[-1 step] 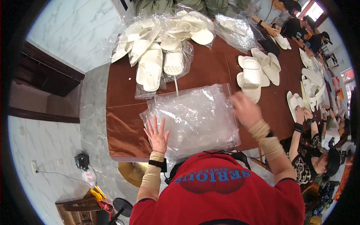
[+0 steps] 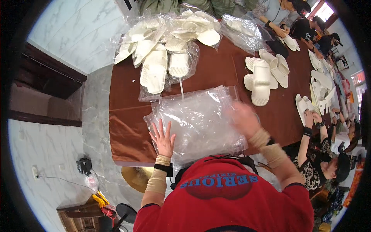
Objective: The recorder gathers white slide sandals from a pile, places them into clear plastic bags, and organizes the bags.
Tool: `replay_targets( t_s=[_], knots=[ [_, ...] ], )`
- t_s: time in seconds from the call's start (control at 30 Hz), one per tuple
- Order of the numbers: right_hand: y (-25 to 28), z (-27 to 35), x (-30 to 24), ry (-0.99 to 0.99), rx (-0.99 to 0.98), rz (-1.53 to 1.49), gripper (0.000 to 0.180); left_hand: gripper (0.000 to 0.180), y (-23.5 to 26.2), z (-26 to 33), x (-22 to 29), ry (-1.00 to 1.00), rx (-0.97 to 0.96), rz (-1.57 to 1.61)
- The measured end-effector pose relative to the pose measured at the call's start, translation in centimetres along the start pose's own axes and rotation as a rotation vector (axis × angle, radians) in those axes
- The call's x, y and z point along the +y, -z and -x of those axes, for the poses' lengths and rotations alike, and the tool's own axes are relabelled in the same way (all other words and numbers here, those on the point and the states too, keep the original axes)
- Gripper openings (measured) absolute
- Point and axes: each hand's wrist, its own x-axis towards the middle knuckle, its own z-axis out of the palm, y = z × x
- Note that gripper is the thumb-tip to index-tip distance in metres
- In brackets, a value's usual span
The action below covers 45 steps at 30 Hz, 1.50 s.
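A stack of clear plastic bags point(image 2: 193, 127) lies in front of me on the table. My left hand point(image 2: 163, 141) rests on the left side of the bags, palm down, with its fingers spread. Motion blurs my right hand point(image 2: 245, 120), which is at the right edge of the stack; its fingers cannot be made out. Just beyond that hand, a pair of white slippers point(image 2: 261, 83) lies on top of another pair. More white slippers point(image 2: 279, 69) sit against them.
Bagged white slippers point(image 2: 154, 71) are heaped at the far left of the brown-covered table point(image 2: 127, 131). Another plastic bag point(image 2: 243, 33) with slippers lies at the far edge. Along the right side, a co-worker's hands point(image 2: 312, 116) handle white slippers point(image 2: 302, 108).
My right hand has moved left, away from the white slippers and over the edge of the bags. The upper slippers sit differently than before. My left hand has stayed in place.
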Motion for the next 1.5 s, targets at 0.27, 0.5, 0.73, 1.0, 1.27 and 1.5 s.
replay_targets(
  t_s=[0.27,0.5,0.73,1.0,1.27,1.5],
  knots=[
    [-8.6,4.8,0.3,0.075,-0.281,0.223,0.06,0.069,-2.9,-1.0,-0.7,0.01,-0.103,-0.144],
    [-5.3,-11.2,-4.2,0.233,0.021,-0.053,0.055,0.072,-1.6,0.0,-1.8,0.391,0.223,0.165],
    [-14.3,-16.1,-8.8,0.187,-0.153,0.008,0.066,0.072,-2.5,0.0,-2.4,0.318,0.188,0.68],
    [-13.1,-15.6,-5.4,0.083,-0.25,-0.022,0.068,0.067,-2.9,-0.3,-3.3,0.289,0.137,0.684],
    [-7.9,-11.7,2.5,-0.259,0.121,-0.145,0.063,0.066,-2.2,-0.5,-4.6,0.476,0.178,0.953],
    [-12.7,-3.7,9.3,-0.495,0.16,-0.323,0.069,0.063,-5.1,-2.5,-1.8,0.358,0.105,0.849]
  ],
)
